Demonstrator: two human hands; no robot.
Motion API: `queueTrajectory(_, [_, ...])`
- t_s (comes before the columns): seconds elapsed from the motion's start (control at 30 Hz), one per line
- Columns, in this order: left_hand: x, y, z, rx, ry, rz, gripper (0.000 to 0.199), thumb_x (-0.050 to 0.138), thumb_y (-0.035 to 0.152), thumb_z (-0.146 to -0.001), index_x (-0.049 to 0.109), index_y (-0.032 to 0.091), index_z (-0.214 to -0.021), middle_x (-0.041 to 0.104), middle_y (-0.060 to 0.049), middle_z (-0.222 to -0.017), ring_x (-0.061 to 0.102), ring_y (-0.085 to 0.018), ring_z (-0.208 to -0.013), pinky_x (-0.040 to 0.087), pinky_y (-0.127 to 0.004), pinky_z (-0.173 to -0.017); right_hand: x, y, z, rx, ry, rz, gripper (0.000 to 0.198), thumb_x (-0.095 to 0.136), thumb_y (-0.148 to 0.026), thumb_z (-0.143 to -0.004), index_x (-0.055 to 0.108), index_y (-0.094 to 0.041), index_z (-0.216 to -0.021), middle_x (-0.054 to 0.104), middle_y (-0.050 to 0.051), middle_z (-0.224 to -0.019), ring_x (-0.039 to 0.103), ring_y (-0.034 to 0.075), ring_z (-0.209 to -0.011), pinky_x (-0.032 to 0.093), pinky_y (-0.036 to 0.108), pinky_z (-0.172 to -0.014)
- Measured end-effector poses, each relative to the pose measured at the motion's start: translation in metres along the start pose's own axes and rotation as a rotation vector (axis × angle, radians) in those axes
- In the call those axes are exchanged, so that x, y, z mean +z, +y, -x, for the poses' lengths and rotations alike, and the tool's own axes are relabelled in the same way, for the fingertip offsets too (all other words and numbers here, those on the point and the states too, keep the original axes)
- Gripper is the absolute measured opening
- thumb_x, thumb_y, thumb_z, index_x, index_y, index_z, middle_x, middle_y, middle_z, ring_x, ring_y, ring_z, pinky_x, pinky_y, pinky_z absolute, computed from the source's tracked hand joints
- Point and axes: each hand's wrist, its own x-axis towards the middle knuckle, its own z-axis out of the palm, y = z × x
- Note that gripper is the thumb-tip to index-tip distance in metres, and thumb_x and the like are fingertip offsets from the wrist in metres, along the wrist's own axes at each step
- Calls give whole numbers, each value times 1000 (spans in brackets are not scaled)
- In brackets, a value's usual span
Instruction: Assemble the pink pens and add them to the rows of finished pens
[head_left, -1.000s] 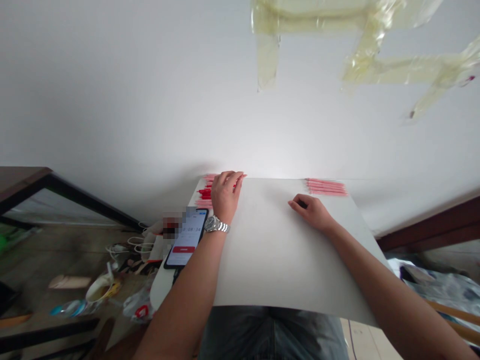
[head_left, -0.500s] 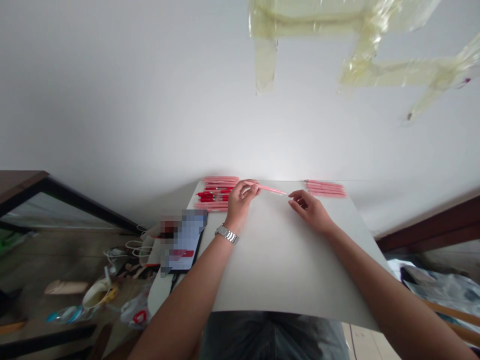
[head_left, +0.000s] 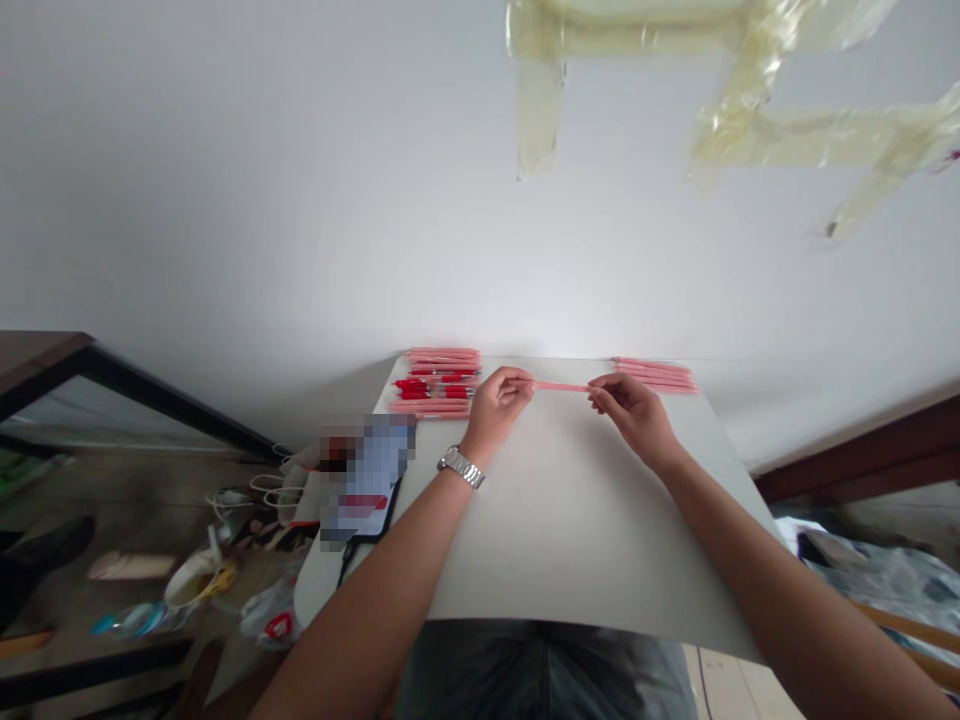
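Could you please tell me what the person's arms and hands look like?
The left hand and right hand are ungloved, and no sleeves show on the forearms. A silver-coloured watch with a metal link band circles the left wrist; nothing is worn on the right wrist.

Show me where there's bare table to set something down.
The widest bare patch of table lies between the left forearm and right forearm, from the held pink pen to the front edge. A smaller one sits between the right forearm and the right-hand pen row. The far left corner is crowded: red pens, pink pens, the phone nearer.
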Motion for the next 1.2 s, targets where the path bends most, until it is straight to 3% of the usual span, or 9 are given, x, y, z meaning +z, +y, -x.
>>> queueTrajectory(0.17, [-2,8,3,228,-94,-407,13,68,28,-94,72,21,-105,72,-5,-105,70,-16,-96,56,-32,-92,-3,-1,0,-6,42,1,31,70,-50,-93,69,-20,-101,66,2,-79,63,16,-72,53,32,-69])
queueTrajectory(0.3, [-1,11,6,273,-146,-522,11,66,27,-95,73,21,-102,72,-5,-98,69,-17,-91,55,-31,-86,-2,-3,0,17,78,-57,30,70,-49,-93,70,-21,-103,66,2,-79,62,16,-72,53,32,-69])
queueTrajectory(0.53, [-1,12,7,214,-158,-537,15,64,33,-97,73,21,-100,74,-3,-94,66,-16,-84,52,-29,-79,2,-6,1,49,118,-197,36,74,-47,-91,67,-23,-118,71,3,-89,69,18,-82,59,37,-79])
queueTrajectory(0.87, [-1,12,7,243,-123,-526,12,65,29,-97,74,22,-102,73,-4,-96,67,-15,-86,55,-29,-82,2,-3,2,86,78,-260,30,75,-46,-91,70,-23,-108,71,4,-91,69,17,-82,59,35,-80])
queueTrajectory(1.07, [-1,10,7,253,-148,-448,13,66,29,-96,74,22,-103,72,-6,-102,70,-16,-94,57,-32,-91,2,-9,4,127,-66,-100,35,73,-52,-91,71,-20,-103,72,5,-84,67,18,-75,56,34,-73])
queueTrajectory(1.2, [1,7,5,126,-129,-221,20,71,35,-92,72,20,-106,73,-7,-106,71,-18,-99,57,-33,-94,4,-11,4,134,-113,-29,40,74,-56,-88,71,-18,-100,72,6,-80,67,18,-72,55,33,-70])
